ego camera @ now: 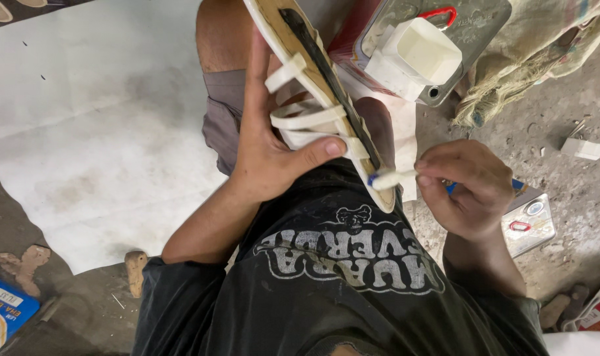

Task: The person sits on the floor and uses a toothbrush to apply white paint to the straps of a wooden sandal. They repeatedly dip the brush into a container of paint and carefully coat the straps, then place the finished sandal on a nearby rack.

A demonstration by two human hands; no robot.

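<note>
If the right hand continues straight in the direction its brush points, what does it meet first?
The right hand points its brush leftward; it would first meet the sandal sole edge, which the tip seems already to touch.

Sandal (313,86): cream-white straps, tan sole, dark strip along sole edge; held tilted on edge over lap, toe end away from body, heel end low. Brush (395,178): blue handle, white-coated tip, lying roughly level, tip touching sole edge near heel.

A rectangular metal can (438,39) with a white cap and red ring lies on the floor at top centre. A smaller, similar can (529,224) sits near the right edge. A blue tin (3,313) with a white label occupies the bottom-left corner.
</note>
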